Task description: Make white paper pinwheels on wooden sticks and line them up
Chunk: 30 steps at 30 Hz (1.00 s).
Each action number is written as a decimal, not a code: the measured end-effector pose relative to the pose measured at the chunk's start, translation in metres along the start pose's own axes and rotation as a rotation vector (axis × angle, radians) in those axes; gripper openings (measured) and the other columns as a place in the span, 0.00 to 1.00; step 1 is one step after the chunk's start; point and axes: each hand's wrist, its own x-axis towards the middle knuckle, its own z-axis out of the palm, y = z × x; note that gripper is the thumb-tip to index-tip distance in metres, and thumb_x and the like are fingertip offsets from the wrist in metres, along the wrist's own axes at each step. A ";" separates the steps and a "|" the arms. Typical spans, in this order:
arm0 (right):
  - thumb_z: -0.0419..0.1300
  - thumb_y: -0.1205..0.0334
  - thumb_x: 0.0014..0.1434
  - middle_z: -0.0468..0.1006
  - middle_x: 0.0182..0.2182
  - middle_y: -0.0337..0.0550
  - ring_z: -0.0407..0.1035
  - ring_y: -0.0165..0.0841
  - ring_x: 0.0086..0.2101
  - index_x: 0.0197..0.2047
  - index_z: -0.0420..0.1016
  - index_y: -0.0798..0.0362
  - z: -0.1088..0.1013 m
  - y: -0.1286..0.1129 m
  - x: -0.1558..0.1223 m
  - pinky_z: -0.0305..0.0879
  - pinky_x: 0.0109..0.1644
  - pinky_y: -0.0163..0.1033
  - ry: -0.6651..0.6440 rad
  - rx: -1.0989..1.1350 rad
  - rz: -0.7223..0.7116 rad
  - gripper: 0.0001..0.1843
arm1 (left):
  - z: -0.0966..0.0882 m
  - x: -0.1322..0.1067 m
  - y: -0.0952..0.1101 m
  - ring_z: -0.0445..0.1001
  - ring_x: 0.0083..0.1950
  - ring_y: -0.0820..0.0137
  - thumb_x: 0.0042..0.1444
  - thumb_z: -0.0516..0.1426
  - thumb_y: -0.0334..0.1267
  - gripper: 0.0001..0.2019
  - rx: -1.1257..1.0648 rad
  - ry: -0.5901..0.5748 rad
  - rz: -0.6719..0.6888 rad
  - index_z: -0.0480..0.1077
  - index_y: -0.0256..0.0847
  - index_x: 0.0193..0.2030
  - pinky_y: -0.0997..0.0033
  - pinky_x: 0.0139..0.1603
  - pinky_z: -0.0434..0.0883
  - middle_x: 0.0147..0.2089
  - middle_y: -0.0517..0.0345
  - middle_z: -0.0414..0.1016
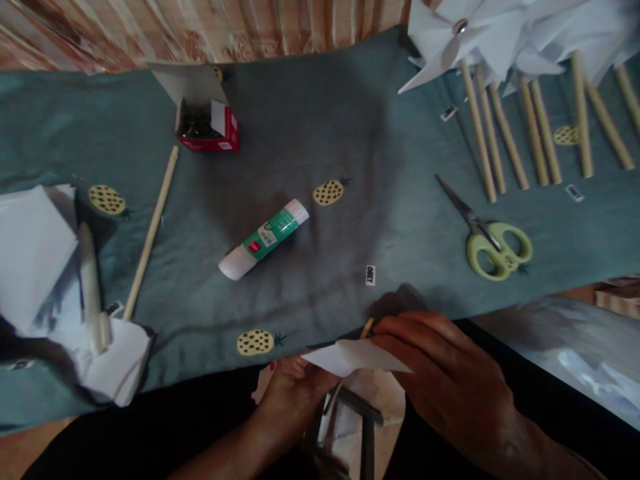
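Close to the front edge of the cloth-covered table, a folded white paper (353, 353) is between my hands. My left hand (293, 390) is closed on the paper's left side, its fingertips partly hidden beneath it. From the right, my right hand (445, 370) comes over the paper with bent fingers gripping its other side. A short piece of wooden stick (367, 328) pokes up beside the right fingertips; how it meets the paper is hidden. A green and white glue stick (270, 235) lies ahead of my hands, and green-handled scissors (493, 243) lie to the right.
White paper pinwheels (493, 40) on wooden sticks lie at the back right. A red open box (210, 130) with small dark contents stands at back left. A loose wooden dowel (153, 230) and stacked white paper (33, 247) lie left. Below the table edge is a metal frame (367, 427).
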 end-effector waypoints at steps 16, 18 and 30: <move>0.54 0.70 0.63 0.82 0.38 0.47 0.73 0.35 0.41 0.43 0.75 0.56 -0.001 0.002 0.000 0.73 0.45 0.40 -0.020 -0.007 0.007 0.10 | 0.004 -0.001 0.006 0.74 0.25 0.67 0.36 0.68 0.45 0.11 0.047 0.046 -0.100 0.79 0.39 0.22 0.71 0.29 0.70 0.22 0.57 0.78; 0.54 0.71 0.63 0.82 0.38 0.47 0.73 0.35 0.41 0.43 0.75 0.56 -0.001 0.001 -0.001 0.73 0.45 0.40 -0.026 -0.009 0.003 0.10 | 0.004 -0.002 0.007 0.74 0.25 0.66 0.36 0.68 0.46 0.11 0.054 0.043 -0.112 0.79 0.39 0.22 0.71 0.27 0.69 0.22 0.56 0.78; 0.53 0.69 0.64 0.82 0.39 0.46 0.73 0.35 0.41 0.43 0.75 0.56 -0.002 0.001 0.001 0.74 0.44 0.39 -0.033 -0.004 0.015 0.10 | 0.004 -0.001 0.006 0.73 0.27 0.67 0.37 0.68 0.44 0.10 0.041 0.063 -0.051 0.77 0.39 0.21 0.67 0.35 0.71 0.22 0.57 0.77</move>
